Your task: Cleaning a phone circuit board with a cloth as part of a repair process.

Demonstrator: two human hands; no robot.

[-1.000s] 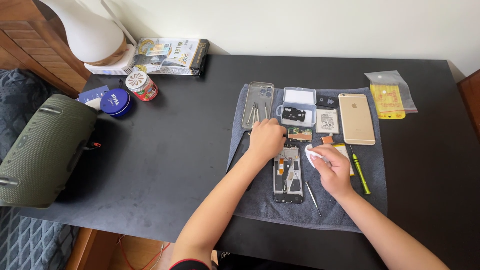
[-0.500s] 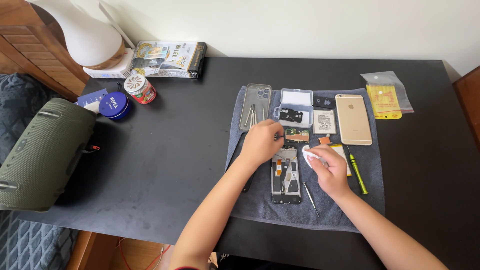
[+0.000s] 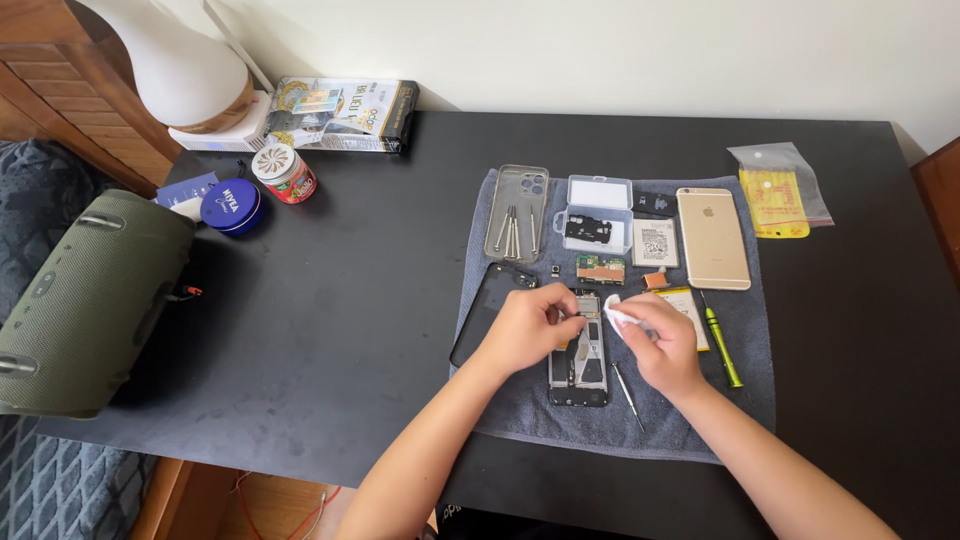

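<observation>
**Two hands over an opened phone frame on a grey cloth**

The opened phone frame (image 3: pixel 580 362) lies flat near the middle of a soft grey cloth mat (image 3: pixel 560 430) on a matte black table (image 3: pixel 330 300). It is a slim metal rectangle with bare inner parts showing; its long axis runs away from the person, top end under the fingers. The left hand (image 3: pixel 527 327) curls over the frame's upper left, fingertips pinched together on its top part; what they pinch is too small to tell. The right hand (image 3: pixel 662 345) is closed on a small white wipe (image 3: pixel 618 317), held just beside the frame's upper right edge. The two hands sit close together, not touching.

A dark glossy screen panel (image 3: pixel 487 310) lies tilted just left of the left hand. A thin metal tool (image 3: pixel 628 395) rests right of the frame, and a green-handled screwdriver (image 3: pixel 722 345) lies past the right hand. Further back stand a clear case (image 3: pixel 517 212), a clear plastic box (image 3: pixel 597 213) and a gold phone (image 3: pixel 712 237). Bare cloth shows below the frame; wide bare table lies left of the mat
</observation>
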